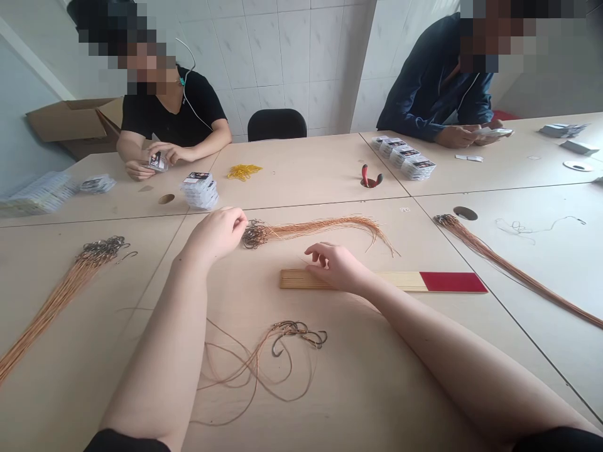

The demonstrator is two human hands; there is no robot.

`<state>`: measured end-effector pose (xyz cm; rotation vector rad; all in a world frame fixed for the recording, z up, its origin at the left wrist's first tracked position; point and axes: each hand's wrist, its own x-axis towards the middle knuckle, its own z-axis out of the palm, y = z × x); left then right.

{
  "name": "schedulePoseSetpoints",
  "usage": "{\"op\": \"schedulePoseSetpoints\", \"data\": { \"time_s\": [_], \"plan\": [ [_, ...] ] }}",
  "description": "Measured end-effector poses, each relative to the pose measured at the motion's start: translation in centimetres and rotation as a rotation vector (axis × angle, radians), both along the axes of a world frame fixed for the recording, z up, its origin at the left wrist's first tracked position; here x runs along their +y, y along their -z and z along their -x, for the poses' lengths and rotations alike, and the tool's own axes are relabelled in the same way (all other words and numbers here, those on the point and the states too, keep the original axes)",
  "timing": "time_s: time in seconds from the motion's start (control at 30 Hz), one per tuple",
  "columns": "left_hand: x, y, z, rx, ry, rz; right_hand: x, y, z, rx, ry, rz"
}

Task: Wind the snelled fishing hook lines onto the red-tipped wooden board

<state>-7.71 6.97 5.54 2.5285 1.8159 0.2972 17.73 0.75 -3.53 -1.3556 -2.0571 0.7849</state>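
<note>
My left hand (219, 232) is closed, fingers curled together, at the left end of a bundle of hooks (255, 234) with long orange-brown lines (320, 227); what its fingers pinch is hidden. Over a flat wooden strip (386, 278) with a red end (455, 282) is my right hand (332, 265), its fingers curled and thumb towards the left; a thin line seems to show by its fingertips. Nearer to me lie several loose hooks (296, 333) with tangled brown lines (257, 370).
Hook bundles with lines lie at the left (101, 250) and right (447, 221). Across the table two people handle small packets, near stacked packets (200, 190), yellow pieces (243, 172) and red-handled pliers (371, 179). Round holes (465, 213) pierce the tabletop.
</note>
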Motion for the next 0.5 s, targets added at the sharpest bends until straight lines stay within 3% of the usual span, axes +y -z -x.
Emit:
{"op": "schedulePoseSetpoints", "data": {
  "time_s": [0.13, 0.3, 0.4, 0.5],
  "plan": [
    [0.0, -0.1, -0.1, -0.079, 0.065, -0.065, 0.2, 0.9, 0.0, -0.063, -0.012, -0.085],
    [0.1, -0.3, 0.1, -0.100, 0.015, -0.162, 0.4, 0.6, -0.3, -0.113, -0.002, -0.108],
    [0.6, 0.3, 0.5, -0.051, -0.039, -0.097, 1.6, -0.3, -2.3, -0.178, 0.084, -0.118],
    [1.2, 1.5, 0.8, -0.016, -0.075, -0.020, 3.4, -1.1, -6.1, -0.338, 0.285, -0.088]
  ]
}}
